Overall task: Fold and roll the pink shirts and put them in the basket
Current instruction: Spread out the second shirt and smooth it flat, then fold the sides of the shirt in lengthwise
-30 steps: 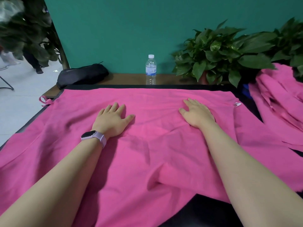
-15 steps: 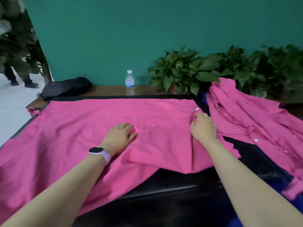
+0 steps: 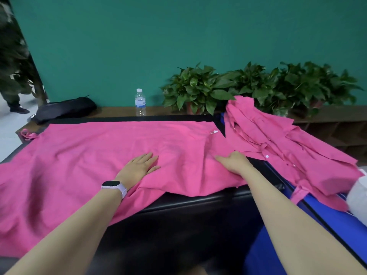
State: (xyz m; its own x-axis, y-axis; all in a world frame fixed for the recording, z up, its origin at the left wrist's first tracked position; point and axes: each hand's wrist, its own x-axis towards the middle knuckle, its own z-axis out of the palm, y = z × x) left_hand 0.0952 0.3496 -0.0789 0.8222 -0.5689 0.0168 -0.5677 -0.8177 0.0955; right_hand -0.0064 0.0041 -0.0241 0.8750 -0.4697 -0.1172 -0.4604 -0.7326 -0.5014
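A large pink shirt [image 3: 95, 155] lies spread over the black table [image 3: 198, 203], and its near edge hangs over the front. My left hand [image 3: 139, 165], with a watch on the wrist, rests flat on the shirt near the middle. My right hand [image 3: 232, 162] is at the shirt's right edge. Its thumb lies on top of the cloth, and the fingers are hidden, apparently tucked under the edge. A loose pile of more pink shirts [image 3: 278, 147] lies to the right, partly on a blue surface [image 3: 321, 225]. No basket is in view.
Along the back ledge stand a water bottle [image 3: 140, 102], a black bag [image 3: 63, 110] and leafy potted plants [image 3: 198, 88]. A white object [image 3: 359, 193] shows at the right edge. A person's legs [image 3: 12, 92] are at the far left.
My view has swung right, bringing the shirt pile into sight. My right hand slid to the shirt's right edge and took hold of it. My left hand moved nearer and flattened out.
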